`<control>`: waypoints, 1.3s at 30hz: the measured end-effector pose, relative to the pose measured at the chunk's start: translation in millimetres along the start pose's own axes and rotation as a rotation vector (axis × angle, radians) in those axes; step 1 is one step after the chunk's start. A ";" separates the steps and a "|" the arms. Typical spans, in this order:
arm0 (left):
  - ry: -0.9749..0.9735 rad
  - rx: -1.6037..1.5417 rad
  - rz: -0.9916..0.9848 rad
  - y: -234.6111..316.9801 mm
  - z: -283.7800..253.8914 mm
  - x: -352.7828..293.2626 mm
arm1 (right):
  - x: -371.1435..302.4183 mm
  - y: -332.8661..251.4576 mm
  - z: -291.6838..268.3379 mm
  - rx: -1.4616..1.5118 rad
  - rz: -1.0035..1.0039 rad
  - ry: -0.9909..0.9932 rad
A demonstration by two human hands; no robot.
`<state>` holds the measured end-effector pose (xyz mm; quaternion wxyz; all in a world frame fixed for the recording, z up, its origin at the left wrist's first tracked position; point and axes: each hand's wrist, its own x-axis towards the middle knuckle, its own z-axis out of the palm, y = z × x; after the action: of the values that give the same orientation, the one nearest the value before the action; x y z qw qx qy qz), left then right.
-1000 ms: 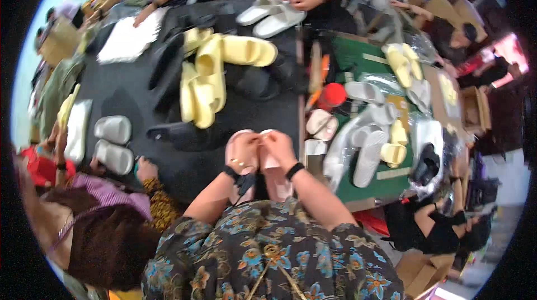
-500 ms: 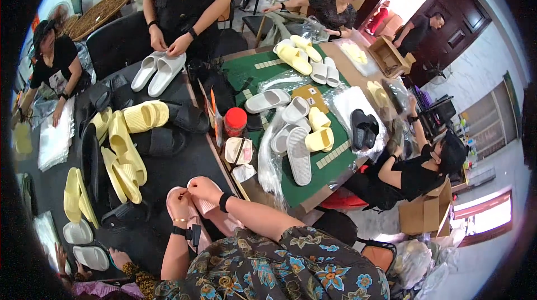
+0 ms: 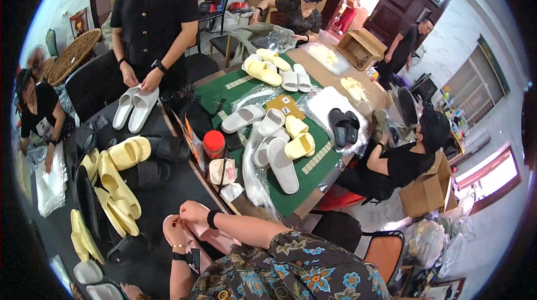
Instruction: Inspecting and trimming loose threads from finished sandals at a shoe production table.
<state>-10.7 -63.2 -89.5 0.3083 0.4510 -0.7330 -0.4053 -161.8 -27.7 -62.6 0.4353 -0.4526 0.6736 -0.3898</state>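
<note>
A pair of pink slippers (image 3: 219, 234) lies side by side at the near edge of the dark table, in front of my body. My left hand (image 3: 174, 233), with a bracelet and a dark watch at its wrist, is closed on the left slipper's upper. My right hand (image 3: 194, 212) comes in from the right, bent and closed over the upper of the other slipper. Both hands' fingertips meet between the two slippers, and any small thing pinched there is hidden.
Yellow slippers (image 3: 118, 188) and black slippers (image 3: 153, 173) lie to the left. A red-lidded jar (image 3: 213, 144) and a white tub (image 3: 222, 171) stand beyond. More slippers cover the green mat (image 3: 246, 92). Across the table a person holds white slippers (image 3: 142, 111); other people work around.
The whole view has shifted, so the tables and slippers sit further left and the person opposite shows more fully. My hands stay at the pink slippers, their fingers still together.
</note>
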 end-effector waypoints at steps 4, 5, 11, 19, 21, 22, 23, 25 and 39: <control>0.007 -0.225 -0.154 13.5 -4.1 -2.6 | 5.5 10.1 -9.3 0.101 -0.361 -0.159; -0.068 -0.222 -0.116 16.0 -3.8 -0.6 | 8.6 17.8 -7.7 0.006 -0.339 -0.191; 0.041 0.119 0.085 48.6 -7.8 0.8 | -6.5 -10.7 -28.1 0.353 0.210 -0.215; 0.072 -0.029 0.042 36.1 -9.9 -7.4 | -3.3 -15.8 -18.1 0.174 0.303 -0.248; 0.123 0.081 0.073 39.6 -17.4 -3.3 | -9.2 -4.5 -15.1 0.068 0.082 -0.078; 0.115 0.077 0.076 46.4 -26.2 -0.1 | -11.1 0.3 -17.2 -0.036 -0.137 0.098; 0.302 0.169 0.171 60.0 -36.9 2.8 | -16.6 1.0 -27.9 -0.323 -0.199 0.123; 0.493 0.375 0.273 77.3 -59.0 4.9 | -27.7 -2.7 -40.1 -0.421 -0.261 0.117; 0.546 0.736 0.101 6.9 -135.8 29.5 | -100.8 13.8 -55.3 -0.613 -0.126 -0.015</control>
<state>85.6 -131.2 -15.6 0.3290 0.5844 -0.7411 0.0310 -196.2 79.2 -34.2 0.2584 -0.6066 0.7271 -0.1914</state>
